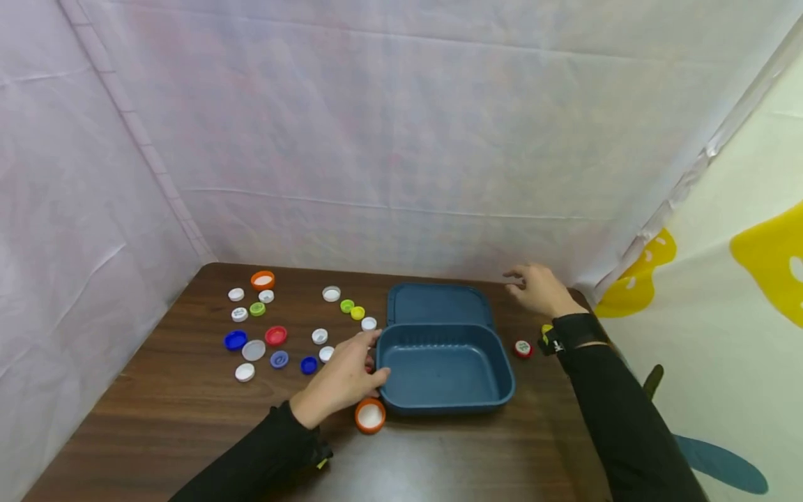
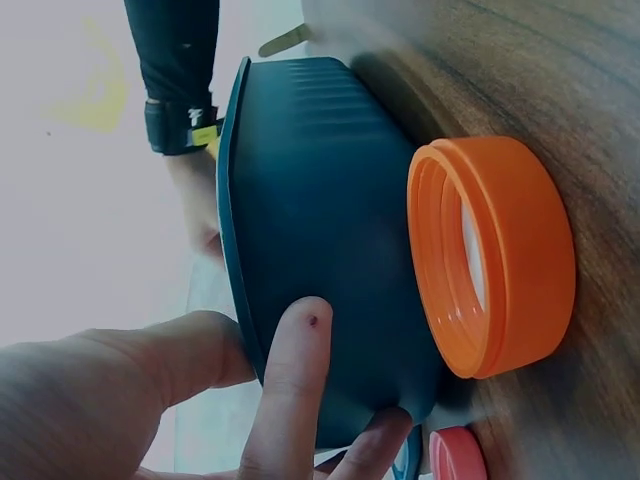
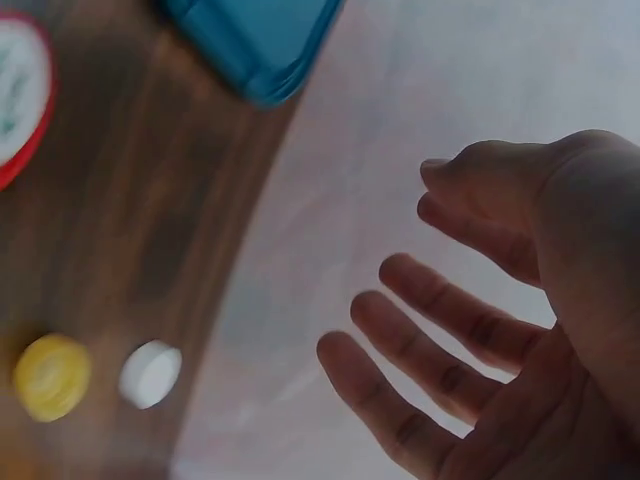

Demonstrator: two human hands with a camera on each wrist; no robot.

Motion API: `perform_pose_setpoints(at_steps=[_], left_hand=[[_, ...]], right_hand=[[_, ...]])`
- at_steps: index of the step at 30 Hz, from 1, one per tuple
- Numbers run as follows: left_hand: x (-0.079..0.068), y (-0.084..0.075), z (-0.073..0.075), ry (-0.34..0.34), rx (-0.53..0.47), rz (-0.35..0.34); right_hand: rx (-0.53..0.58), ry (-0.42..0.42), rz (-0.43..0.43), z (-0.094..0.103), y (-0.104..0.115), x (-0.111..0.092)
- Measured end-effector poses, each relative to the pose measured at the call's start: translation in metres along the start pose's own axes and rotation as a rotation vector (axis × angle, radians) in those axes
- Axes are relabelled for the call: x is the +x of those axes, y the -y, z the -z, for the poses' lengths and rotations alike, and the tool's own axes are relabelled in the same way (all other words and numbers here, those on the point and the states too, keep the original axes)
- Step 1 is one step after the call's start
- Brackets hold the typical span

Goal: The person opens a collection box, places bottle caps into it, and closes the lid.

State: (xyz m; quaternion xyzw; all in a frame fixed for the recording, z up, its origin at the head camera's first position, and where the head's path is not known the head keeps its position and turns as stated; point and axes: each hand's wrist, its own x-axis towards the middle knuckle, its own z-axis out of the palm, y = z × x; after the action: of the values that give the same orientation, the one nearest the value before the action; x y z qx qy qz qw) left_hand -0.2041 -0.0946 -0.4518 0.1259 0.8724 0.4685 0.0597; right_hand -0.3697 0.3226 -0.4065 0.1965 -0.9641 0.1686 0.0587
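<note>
- Step in hand, as judged: left hand (image 1: 341, 382) grips the blue box (image 1: 447, 390) wall, steadying it at frame centre.
- Right hand (image 1: 538, 289) hovers, fingers spread, holding nothing.
- Next move likely calls for pinching a loose cap, e.g. the orange cap (image 1: 370, 415).

Head looks down over whole table (image 1: 188, 432); wrist views close, sideways; blue box (image 1: 442, 366) (image 2: 320, 230) (image 3: 255, 40) in all three.

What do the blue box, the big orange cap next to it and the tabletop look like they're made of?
Blue box: probably moulded plastic, matte, with fine ribs on its wall and rounded corners. Orange cap: smooth, slightly glossy plastic with thread ridges inside and a white liner. Tabletop: dark wood grain with a soft sheen; whether solid wood or laminate cannot be told.
</note>
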Motion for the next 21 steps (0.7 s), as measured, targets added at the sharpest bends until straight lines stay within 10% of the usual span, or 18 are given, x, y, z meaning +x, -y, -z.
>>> perform_pose_setpoints(at_steps=[12, 21], left_hand=[[0.001, -0.005, 0.001, 0.017, -0.017, 0.043], [0.001, -0.009, 0.002, 0.026, 0.040, 0.034]], right_hand=[[-0.051, 0.084, -0.192, -0.025, -0.079, -0.018], [-0.030, 0.112, -0.283, -0.037, -0.090, -0.022]])
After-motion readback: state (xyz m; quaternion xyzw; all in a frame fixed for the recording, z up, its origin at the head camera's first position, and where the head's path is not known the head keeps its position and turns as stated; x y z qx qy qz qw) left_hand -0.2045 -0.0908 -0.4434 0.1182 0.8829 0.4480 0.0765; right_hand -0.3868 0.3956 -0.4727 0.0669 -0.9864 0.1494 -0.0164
